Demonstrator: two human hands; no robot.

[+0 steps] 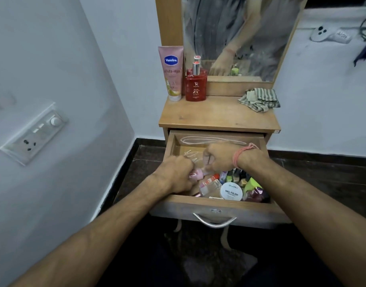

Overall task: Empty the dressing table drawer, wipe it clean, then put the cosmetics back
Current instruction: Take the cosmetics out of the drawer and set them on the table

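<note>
The dressing table's bench fills the middle of the view, a mirror rising at its 12 o'clock edge. On the bench, a pink lotion tube and a red perfume bottle stand touching at 10 o'clock, and a striped cloth lies crumpled at 2 o'clock.

Below, the drawer is pulled open. Its far half, toward 12 o'clock, is nearly bare apart from a pale cord and some clear wrappers; the cosmetics crowd the near half, from 5 to 7 o'clock. So emptying looks barely begun or part done.

The left hand sits at the drawer's 8 o'clock, fingers curled down around a small pink bottle; whether it is truly gripped I cannot tell. The right hand, near the drawer's centre, is balled almost closed, and what it holds, if anything, is hidden. A white nail polish remover tub lies at 6 o'clock, small polish bottles packed just behind it.

The risks, as I judge them: the bottles are small, glassy and jumbled, so lifting one could tip its neighbours or let one slip to the dark floor. Filling the bench could bury the cloth or knock the tall tube over.
</note>
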